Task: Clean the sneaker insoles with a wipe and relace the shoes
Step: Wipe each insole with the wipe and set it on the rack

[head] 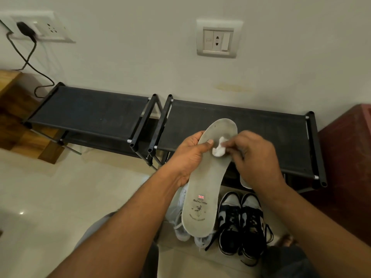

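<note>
- Landmark: the right-hand black metal-framed shoe rack with a dark fabric top (251, 125), standing against the wall.
- Task item: a long grey foam insole with a printed heel logo (208, 177) is held in the air in front of the rack. Its toe end overlaps the rack's front rail and its heel end hangs free toward the person.
- Left hand (188, 155): curled round the insole's edge near the forefoot, thumb laid on the upper face.
- Right hand (257, 155): fingertips pinch a small crumpled white wipe (219, 148) and press it onto the forefoot area.
- Step judged: wiping under way; the heel half looks not yet reached.
- On the floor in front of the rack: a pair of black-and-white lace-up sneakers (241, 223), laces loose, and pale sneakers (178, 209) partly hidden behind the insole.
- Risk: the insole has only one hand gripping it, so a firm stroke could fold it or work it loose.
- Risk: the wipe is small and lightly pinched, so it could slip out and drop onto the sneakers.
</note>
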The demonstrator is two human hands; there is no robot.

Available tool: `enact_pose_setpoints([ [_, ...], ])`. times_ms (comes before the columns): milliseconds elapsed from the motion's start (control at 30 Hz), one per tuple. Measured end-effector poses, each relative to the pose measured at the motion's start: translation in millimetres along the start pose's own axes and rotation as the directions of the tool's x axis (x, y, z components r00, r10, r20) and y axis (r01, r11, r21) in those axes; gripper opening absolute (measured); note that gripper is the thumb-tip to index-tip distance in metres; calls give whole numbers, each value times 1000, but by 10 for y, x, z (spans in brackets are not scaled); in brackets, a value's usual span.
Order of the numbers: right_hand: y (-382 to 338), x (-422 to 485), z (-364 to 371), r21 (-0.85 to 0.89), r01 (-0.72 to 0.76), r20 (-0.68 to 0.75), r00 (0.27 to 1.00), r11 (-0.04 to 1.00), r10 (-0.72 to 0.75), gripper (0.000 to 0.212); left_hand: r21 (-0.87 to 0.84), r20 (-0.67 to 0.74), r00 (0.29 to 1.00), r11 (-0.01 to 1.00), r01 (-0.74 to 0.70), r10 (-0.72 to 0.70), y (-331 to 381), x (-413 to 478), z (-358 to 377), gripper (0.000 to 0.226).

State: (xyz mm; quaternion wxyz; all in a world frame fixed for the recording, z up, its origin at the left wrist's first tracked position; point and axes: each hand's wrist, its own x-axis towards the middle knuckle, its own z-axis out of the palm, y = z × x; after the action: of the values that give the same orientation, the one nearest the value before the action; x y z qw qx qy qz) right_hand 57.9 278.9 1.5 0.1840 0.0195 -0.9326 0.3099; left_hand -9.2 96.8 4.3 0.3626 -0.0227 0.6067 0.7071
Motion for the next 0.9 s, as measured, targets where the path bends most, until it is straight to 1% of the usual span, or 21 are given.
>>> enact_pose_setpoints([
  [33,-50,-56,34,2,49,76,996,999,-49,14,0,-3,1000,1000,-5,5,-10,0,-6,24],
  [67,-49,-83,47,18,68,112,991,998,-69,16,4,-3,1000,1000,-10,10,-29,5,-14,24],
  [100,-2,-69,41,30,49,96,994,998,-52,17,8,3,1000,1000,-13,13,-43,8,-18,24],
  [167,93,5,-22,18,-35,-26,999,999,35,15,18,5,1000,1000,-5,4,-46,19,-3,24],
  [200,102,30,-44,11,-66,-60,996,998,67,14,18,2,1000,1000,-1,1,-39,20,6,24],
  [233,77,34,-44,13,-64,-57,996,998,65,14,10,-1,1000,1000,-3,3,-30,20,13,24],
  [333,-48,-46,22,7,40,107,993,999,-40,16,-1,-22,1000,1000,-19,19,-53,31,21,23],
  [367,-19,-39,24,4,31,113,993,1000,-31,16,8,-32,999,1000,-20,20,-69,34,19,24],
  [433,76,24,-17,-13,-64,42,997,998,64,19,36,-46,999,999,-14,16,-76,35,20,25],
  [467,85,42,-40,-18,-100,34,994,995,100,21,38,-58,998,999,-15,17,-69,35,27,25],
  [500,59,40,-43,-15,-101,64,993,995,102,21,29,-71,997,999,-21,23,-55,36,28,24],
  [600,-111,-50,8,59,-10,261,965,998,-6,17,7,-120,992,999,-32,32,-55,45,19,23],
  [633,-111,-61,12,66,-3,274,962,998,-15,16,7,-121,992,999,-32,33,-71,48,19,23],
  [667,-67,-43,4,51,-18,236,972,999,5,17,11,-110,993,999,-33,34,-84,49,23,23],
  [733,54,26,-54,-10,-77,69,995,997,77,17,32,-82,996,999,-33,35,-91,47,57,24],
  [767,80,51,-80,-26,-98,-6,995,995,98,17,40,-69,997,999,-36,39,-80,44,74,25],
  [800,71,58,-85,-29,-100,-42,994,995,99,16,41,-62,997,998,-42,44,-73,43,84,26],
  [833,34,48,-69,-30,-77,-24,997,997,76,16,38,-63,997,998,-47,49,-67,43,85,25],
  [867,-11,19,-39,-16,-32,48,998,999,33,17,37,-76,996,998,-49,52,-71,50,72,24],
  [900,-55,-24,-20,17,7,149,989,1000,-10,17,42,-90,995,998,-48,52,-81,54,58,24],
])
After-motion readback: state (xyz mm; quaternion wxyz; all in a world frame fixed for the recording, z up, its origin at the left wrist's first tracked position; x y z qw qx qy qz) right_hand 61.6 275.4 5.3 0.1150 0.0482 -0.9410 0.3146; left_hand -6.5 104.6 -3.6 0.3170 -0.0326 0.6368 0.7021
